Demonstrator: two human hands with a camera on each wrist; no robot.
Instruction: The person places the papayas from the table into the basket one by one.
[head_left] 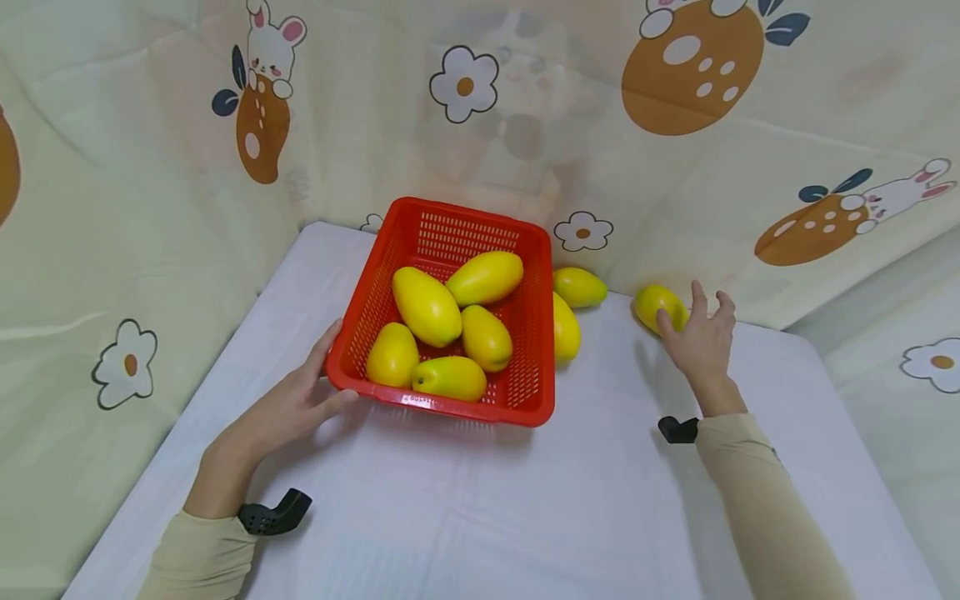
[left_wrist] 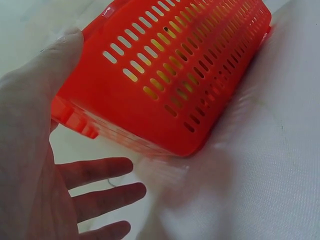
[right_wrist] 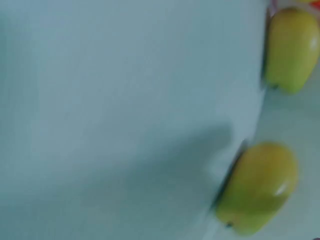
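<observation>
A red plastic basket (head_left: pixel 536 333) with slotted walls stands on the table and holds several yellow mangoes (head_left: pixel 427 308). My left hand (head_left: pixel 292 408) grips its near left corner, thumb along the front wall. In the left wrist view, three fingers (left_wrist: pixel 107 197) stick out straight past the basket wall (left_wrist: pixel 135 110). At the table's back edge, my right hand (head_left: pixel 701 337) hovers with spread fingers right at a single mango (head_left: pixel 652 304). That mango (right_wrist: pixel 257 187) shows in the right wrist view without the hand.
Two more mangoes lie against the basket's right side, a greenish-yellow mango (head_left: pixel 580 287) at the back and a yellow mango (head_left: pixel 566 329) partly hidden by the basket wall. A printed curtain (head_left: pixel 360 108) hangs behind the white-covered table (head_left: pixel 465 508).
</observation>
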